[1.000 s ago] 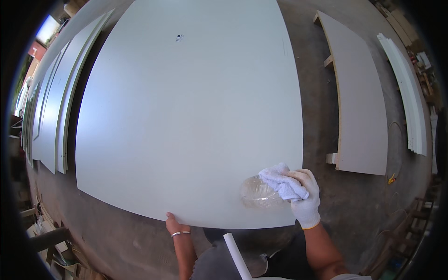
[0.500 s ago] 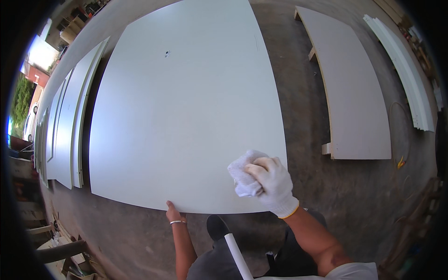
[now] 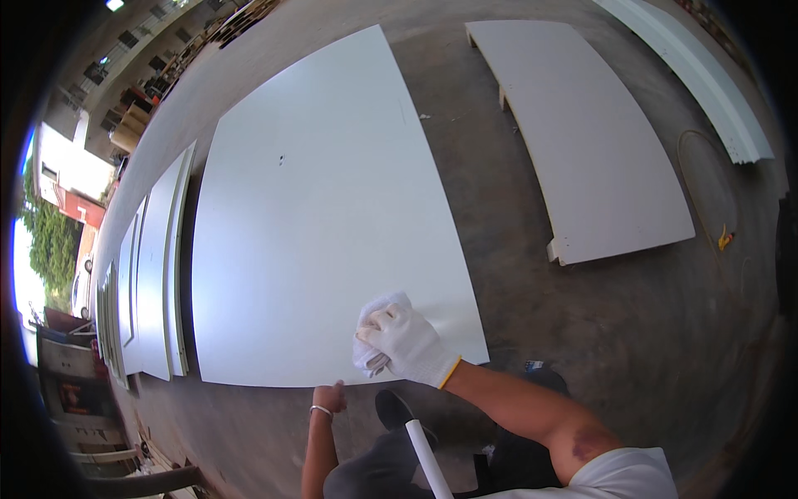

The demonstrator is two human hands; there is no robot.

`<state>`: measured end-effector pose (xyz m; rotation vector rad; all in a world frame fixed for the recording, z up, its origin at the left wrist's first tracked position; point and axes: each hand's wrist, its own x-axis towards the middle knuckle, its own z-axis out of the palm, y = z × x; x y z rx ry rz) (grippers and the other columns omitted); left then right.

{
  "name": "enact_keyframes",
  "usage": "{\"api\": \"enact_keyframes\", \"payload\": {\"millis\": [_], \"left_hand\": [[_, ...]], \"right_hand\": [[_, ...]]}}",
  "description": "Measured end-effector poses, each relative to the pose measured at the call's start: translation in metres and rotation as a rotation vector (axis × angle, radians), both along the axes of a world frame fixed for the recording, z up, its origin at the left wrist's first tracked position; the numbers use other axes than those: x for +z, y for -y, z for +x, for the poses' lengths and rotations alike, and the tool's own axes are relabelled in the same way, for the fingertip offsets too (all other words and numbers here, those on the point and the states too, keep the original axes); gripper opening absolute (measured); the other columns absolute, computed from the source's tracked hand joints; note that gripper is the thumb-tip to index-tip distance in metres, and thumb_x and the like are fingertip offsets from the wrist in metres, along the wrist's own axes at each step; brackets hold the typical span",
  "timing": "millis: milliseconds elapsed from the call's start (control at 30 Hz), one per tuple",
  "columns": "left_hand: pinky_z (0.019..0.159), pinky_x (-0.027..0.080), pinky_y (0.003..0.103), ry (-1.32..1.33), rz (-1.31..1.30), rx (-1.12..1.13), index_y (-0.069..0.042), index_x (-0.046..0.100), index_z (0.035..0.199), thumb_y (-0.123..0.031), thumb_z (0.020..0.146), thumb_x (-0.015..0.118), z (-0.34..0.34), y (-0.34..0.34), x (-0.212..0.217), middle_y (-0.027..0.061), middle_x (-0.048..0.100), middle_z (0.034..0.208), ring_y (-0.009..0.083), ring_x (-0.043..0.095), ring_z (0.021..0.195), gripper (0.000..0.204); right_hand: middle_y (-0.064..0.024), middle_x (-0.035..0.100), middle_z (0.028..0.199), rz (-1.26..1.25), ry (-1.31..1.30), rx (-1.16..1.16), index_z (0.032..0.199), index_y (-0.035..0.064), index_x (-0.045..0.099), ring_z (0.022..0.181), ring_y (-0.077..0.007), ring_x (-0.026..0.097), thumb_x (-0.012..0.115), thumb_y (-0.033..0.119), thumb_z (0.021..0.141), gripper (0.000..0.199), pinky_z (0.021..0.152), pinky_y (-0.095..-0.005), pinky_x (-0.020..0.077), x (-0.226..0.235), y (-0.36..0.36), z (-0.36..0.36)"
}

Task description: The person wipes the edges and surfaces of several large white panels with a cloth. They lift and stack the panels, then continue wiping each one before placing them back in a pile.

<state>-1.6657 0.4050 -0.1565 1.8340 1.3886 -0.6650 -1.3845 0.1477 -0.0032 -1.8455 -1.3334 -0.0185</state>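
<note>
A large flat white panel lies before me, with a small dark mark on its far half. Near its lower right corner my gloved right hand is closed round a bunched white cloth, pressed against the panel's face. The glove is white knit with a yellow cuff. My bare left hand, a bracelet at its wrist, is at the panel's near edge. Its fingers look curled and the thumb reaches the edge; whatever they hold is hidden.
On the floor to the right lies a pinkish-grey board on wooden blocks. Beyond it are long white strips and a thin hose with a yellow end. Several white panels stand at the left. My dark shoe is close to the panel.
The right hand with the cloth has moved left and nearer the panel's front edge. My left hand has shifted slightly right, its thumb no longer lying on the face. The view has turned.
</note>
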Motion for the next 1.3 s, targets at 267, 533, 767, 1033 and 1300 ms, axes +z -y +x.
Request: {"api": "enact_keyframes", "payload": {"millis": [267,533,767,1033,1300], "left_hand": [[0.093,0.057,0.044,0.535,0.169,-0.57,0.003,0.044,0.144,-0.033,0.079,0.09,0.112,0.101,0.125,0.0218,0.058,0.136,0.034,0.062,0.12,0.087],[0.094,0.056,0.045,0.478,0.288,-0.53,0.002,0.033,0.153,-0.034,0.077,0.092,0.155,0.118,0.154,0.0228,0.053,0.142,0.0346,0.063,0.12,0.103],[0.094,0.055,0.044,0.143,0.496,-0.85,-0.005,0.056,0.141,-0.042,0.086,0.081,0.159,0.152,0.258,0.0159,0.069,0.127,0.0304,0.07,0.111,0.071],[0.091,0.056,0.045,0.246,0.566,-0.678,-0.008,0.062,0.134,-0.041,0.087,0.08,0.155,0.166,0.274,0.0139,0.075,0.114,0.0311,0.072,0.104,0.061],[0.09,0.056,0.044,0.163,0.466,-0.639,-0.008,0.06,0.139,-0.045,0.085,0.081,0.158,0.14,0.259,0.0144,0.075,0.116,0.0309,0.073,0.101,0.069]], "right_hand": [[-0.0079,0.07,0.103,0.095,-0.341,-0.147,0.106,0.0146,0.071,0.104,-0.0295,0.065,0.074,0.02,0.08,0.026,0.09,-0.043,0.0547,-0.004,-0.005,-0.004],[-0.0087,0.07,0.104,0.74,-1.7,-0.426,0.119,-0.004,0.067,0.092,-0.0177,0.069,0.064,0.028,0.098,0.038,0.08,-0.0316,0.056,-0.032,0.007,0.042],[-0.0117,0.064,0.106,0.772,-1.865,-0.548,0.122,-0.0051,0.06,0.087,-0.0236,0.068,0.064,0.003,0.085,0.038,0.079,-0.0375,0.0585,-0.101,0.044,0.053],[-0.0148,0.061,0.119,0.908,-1.981,-0.434,0.135,-0.0021,0.05,0.108,-0.0298,0.068,0.054,-0.01,0.08,0.056,0.088,-0.0405,0.0601,-0.114,0.073,0.006],[-0.0135,0.061,0.126,1.035,-2.089,-0.269,0.139,0.005,0.049,0.117,-0.0332,0.064,0.055,0.002,0.091,0.049,0.099,-0.0489,0.0559,-0.128,0.064,0.021]]}}
